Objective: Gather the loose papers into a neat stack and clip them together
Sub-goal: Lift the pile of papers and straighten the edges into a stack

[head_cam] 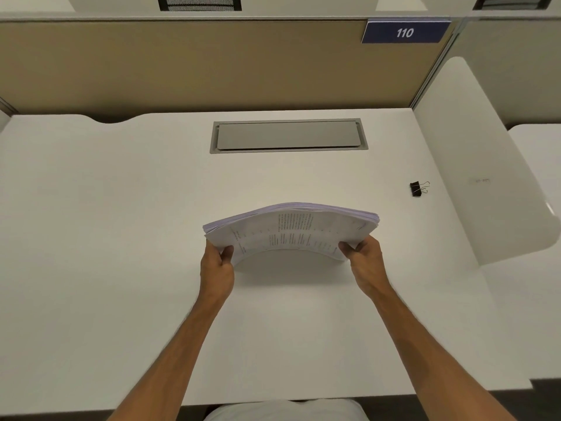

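**A:** How far along are you?

**B:** I judge you about halfway. Your papers [291, 229] are already one stack, held over the middle of the desk [121, 238], somewhat toward its near edge. Your left grip [217, 265] pinches the stack's left end, thumb on the face toward you and fingers behind. Your right grip [365, 262] pinches the right end the same way. Between them the stack bows upward in an arch, with its shadow on the desk below. I cannot tell whether the lower corners touch the desk.

**A:** Is the stack neat enough to clip?

**B:** Not quite, I think. Along the top edge the sheets look slightly stepped, most of all at the left end. You will probably want to knock the edges square against the desk first.

**A:** And the clip?

**B:** The binder clip [419, 188] lies near the right edge of the desk, well apart from the stack, with its wire handles pointing right. It is not yet on the papers. Both your grips are full, so one must let go of the stack to fetch it. Squaring and clipping are what is left.
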`<state>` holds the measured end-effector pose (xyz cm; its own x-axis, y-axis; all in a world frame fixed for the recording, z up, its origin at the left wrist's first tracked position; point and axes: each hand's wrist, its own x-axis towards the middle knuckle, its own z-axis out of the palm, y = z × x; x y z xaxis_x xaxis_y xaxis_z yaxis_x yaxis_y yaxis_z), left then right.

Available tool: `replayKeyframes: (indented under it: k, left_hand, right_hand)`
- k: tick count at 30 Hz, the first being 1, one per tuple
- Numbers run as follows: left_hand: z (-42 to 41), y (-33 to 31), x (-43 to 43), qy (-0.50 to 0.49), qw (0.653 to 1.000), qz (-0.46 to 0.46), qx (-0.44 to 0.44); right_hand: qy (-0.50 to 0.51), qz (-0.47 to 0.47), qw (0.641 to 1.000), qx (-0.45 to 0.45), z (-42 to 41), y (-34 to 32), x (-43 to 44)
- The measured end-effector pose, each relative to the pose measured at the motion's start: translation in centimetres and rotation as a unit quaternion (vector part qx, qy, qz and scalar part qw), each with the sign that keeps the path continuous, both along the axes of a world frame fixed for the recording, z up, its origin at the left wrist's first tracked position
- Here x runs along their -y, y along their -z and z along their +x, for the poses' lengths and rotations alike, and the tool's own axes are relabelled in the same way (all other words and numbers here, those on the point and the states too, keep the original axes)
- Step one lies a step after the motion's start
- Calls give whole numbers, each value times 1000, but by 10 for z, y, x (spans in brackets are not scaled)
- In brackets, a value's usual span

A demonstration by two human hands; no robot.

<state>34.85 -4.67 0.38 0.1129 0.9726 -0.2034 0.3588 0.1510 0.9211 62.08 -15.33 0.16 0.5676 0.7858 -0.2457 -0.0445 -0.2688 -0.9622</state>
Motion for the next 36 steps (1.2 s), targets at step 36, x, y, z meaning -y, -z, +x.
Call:
replayKeyframes:
  k: [36]
  left_hand:
    - [-57, -67, -51, 56, 985, -137, -86]
  right_hand:
    - [-47, -34, 942, 330, 30, -64, 11]
